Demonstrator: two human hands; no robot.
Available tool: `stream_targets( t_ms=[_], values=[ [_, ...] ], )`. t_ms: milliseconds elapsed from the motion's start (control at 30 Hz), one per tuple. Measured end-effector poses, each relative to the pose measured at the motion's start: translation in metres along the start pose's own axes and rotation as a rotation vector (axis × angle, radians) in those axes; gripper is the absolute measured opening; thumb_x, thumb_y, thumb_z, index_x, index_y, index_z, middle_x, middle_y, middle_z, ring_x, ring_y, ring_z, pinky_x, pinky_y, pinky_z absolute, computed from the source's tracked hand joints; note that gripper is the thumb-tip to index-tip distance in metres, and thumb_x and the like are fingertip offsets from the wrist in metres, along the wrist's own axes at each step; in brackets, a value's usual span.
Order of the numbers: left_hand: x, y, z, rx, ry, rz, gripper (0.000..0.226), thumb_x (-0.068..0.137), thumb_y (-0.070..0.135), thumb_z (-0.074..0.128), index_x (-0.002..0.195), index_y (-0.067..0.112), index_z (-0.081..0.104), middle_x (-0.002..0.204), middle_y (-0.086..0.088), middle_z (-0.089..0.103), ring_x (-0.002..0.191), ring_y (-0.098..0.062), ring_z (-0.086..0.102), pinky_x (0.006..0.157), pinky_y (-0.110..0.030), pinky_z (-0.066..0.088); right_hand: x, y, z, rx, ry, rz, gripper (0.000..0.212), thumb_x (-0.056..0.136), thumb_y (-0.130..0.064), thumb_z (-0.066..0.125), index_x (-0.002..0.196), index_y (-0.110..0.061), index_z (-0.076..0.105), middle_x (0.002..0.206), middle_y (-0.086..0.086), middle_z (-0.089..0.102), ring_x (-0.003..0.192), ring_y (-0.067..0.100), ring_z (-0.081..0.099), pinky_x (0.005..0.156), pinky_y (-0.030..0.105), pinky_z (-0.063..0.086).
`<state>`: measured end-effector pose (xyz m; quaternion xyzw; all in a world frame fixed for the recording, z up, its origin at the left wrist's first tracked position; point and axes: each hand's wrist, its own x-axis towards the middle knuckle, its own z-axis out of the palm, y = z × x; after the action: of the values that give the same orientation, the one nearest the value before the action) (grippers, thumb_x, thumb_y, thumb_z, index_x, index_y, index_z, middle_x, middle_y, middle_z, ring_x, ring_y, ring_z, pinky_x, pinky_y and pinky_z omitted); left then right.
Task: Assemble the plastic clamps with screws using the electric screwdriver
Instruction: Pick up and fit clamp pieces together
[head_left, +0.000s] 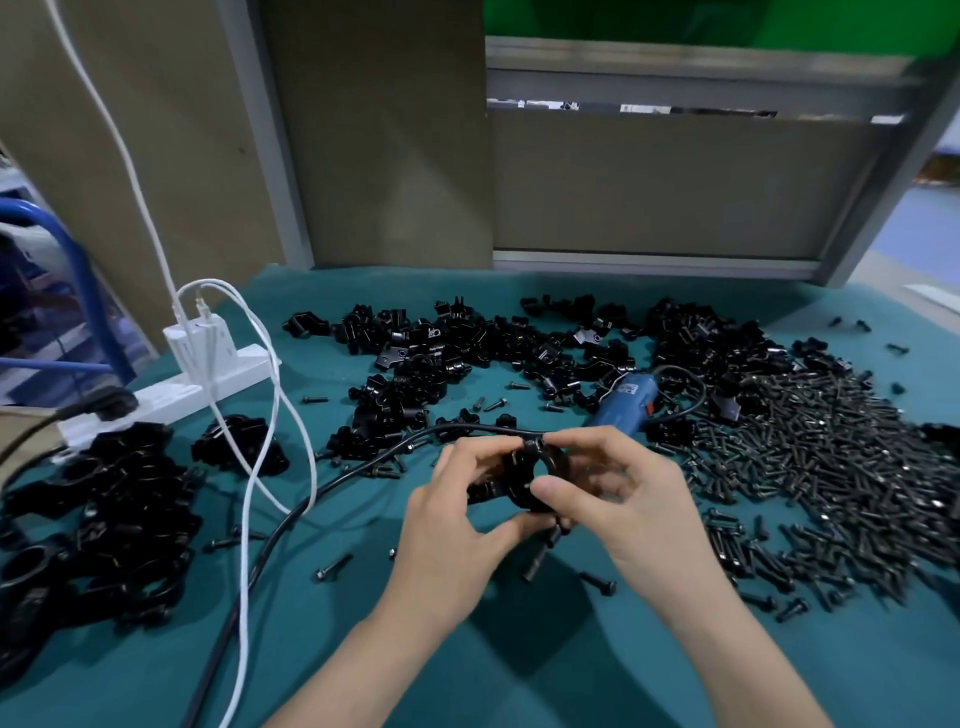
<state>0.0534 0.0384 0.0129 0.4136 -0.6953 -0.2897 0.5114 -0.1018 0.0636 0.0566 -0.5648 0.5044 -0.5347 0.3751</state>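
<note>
Fingers (558, 488) of both hands pinch a black plastic clamp (524, 475) held just above the green desk (519, 665), the left hand (457, 525) curled around the near side of the ring and the right hand (628, 499) closing on it from the other side, thumb pressed on the rim. One or two dark screws (540, 558) hang below the right palm, apparently tucked under its lower fingers; the blur there keeps the exact grip uncertain. The blue electric screwdriver (626, 402) lies untouched on the desk just beyond the hands, its black cord (332, 483) looping past the left wrist. A deep heap of loose screws (841, 457) spreads to the right, unassembled clamp halves (467, 343) are scattered across the back, and a stack that looks like finished clamps (104, 509) sits at the left beside a white power strip (208, 379).

The step in hand appears to be mating the two halves by hand before any driving. It would go best if the halves are seated flush and the screw holes lined up first, a screw started straight with the fingertips, and only then one hand freed for the driver. A crooked start risks stripping the plastic thread, and a slack grip could let the halves spring apart.
</note>
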Motion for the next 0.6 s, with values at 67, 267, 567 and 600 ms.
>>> stream_targets(
  t_ms=[67, 267, 567, 600],
  values=[
    [-0.0005, -0.0005, 0.0005, 0.001, -0.002, 0.012, 0.061, 0.068, 0.02, 0.087, 0.108, 0.053, 0.053, 0.106, 0.026, 0.066, 0.104, 0.008, 0.061, 0.084, -0.003, 0.041, -0.0008, -0.002, -0.0002, -0.006, -0.009, -0.009, 0.03, 0.071, -0.008, 0.082, 0.092, -0.027, 0.072, 0.08, -0.007, 0.073, 0.067, 0.007, 0.066, 0.065, 0.022, 0.056],
    [-0.0007, -0.0005, -0.001, 0.04, -0.007, 0.071, 0.061, 0.072, 0.017, 0.084, 0.118, 0.045, 0.054, 0.112, 0.031, 0.063, 0.103, 0.007, 0.062, 0.085, -0.003, 0.042, -0.0037, -0.0047, 0.001, -0.031, -0.029, -0.026, 0.03, 0.07, -0.009, 0.083, 0.093, -0.026, 0.072, 0.079, -0.007, 0.072, 0.071, 0.005, 0.066, 0.067, 0.017, 0.053],
    [-0.003, -0.0035, -0.0019, 0.098, -0.023, 0.106, 0.077, 0.073, 0.009, 0.083, 0.129, 0.051, 0.051, 0.118, 0.04, 0.057, 0.107, 0.011, 0.059, 0.088, -0.003, 0.041, -0.0042, -0.0041, 0.001, -0.092, -0.035, -0.04, 0.03, 0.069, -0.017, 0.084, 0.095, -0.028, 0.072, 0.078, -0.015, 0.07, 0.069, 0.002, 0.061, 0.07, 0.017, 0.051],
    [-0.003, -0.004, -0.0021, 0.099, -0.022, 0.108, 0.076, 0.073, 0.009, 0.083, 0.129, 0.048, 0.051, 0.118, 0.041, 0.057, 0.108, 0.011, 0.058, 0.089, -0.004, 0.041, -0.004, -0.0041, 0.0009, -0.09, -0.037, -0.038, 0.03, 0.069, -0.017, 0.084, 0.094, -0.027, 0.072, 0.079, -0.015, 0.07, 0.069, 0.002, 0.062, 0.07, 0.015, 0.051]
  ],
)
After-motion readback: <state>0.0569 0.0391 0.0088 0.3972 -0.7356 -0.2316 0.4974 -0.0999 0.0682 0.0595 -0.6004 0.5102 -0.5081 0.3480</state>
